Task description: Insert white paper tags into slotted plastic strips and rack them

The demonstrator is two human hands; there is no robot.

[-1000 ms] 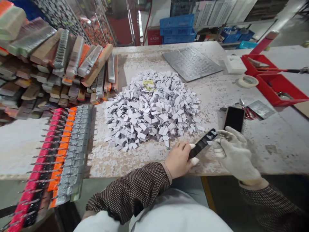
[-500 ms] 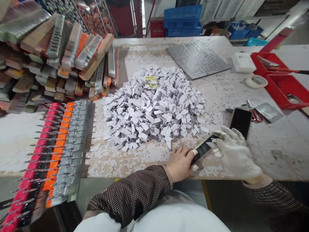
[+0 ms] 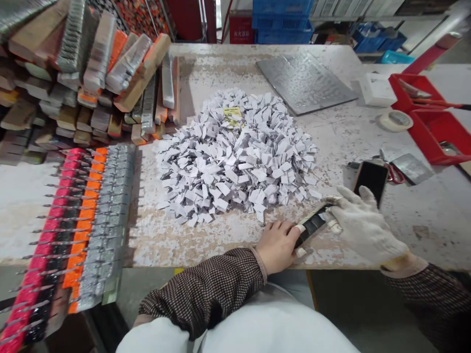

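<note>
A narrow black bar (image 3: 311,229) with crosswise divisions on top lies slanted near the table's front edge. My left hand (image 3: 277,245), bare with white tape on its fingertips, is closed over the bar's near end. At the far end, my right hand (image 3: 362,228) wears a white knitted glove. Its thumb and forefinger bracket that end, while the other fingers stretch out toward a dark phone (image 3: 371,180). Anything small between the gloved fingertips is hidden. Beyond the bar spreads a large heap of small white paper tags (image 3: 235,162), with a yellow label (image 3: 232,116) on it.
On the left, wrapped bars are stacked (image 3: 103,88); a row of pink, orange and silver bars (image 3: 91,215) bristles with thin spikes. A metal plate (image 3: 305,83) lies at the back. Scissors (image 3: 393,172), a tape roll (image 3: 395,120) and red bins (image 3: 437,137) stand right.
The view has shifted slightly. My right thumb has drawn a little to the right, and a pale pointed bit beside it no longer shows. My left hand stays on the bar.
</note>
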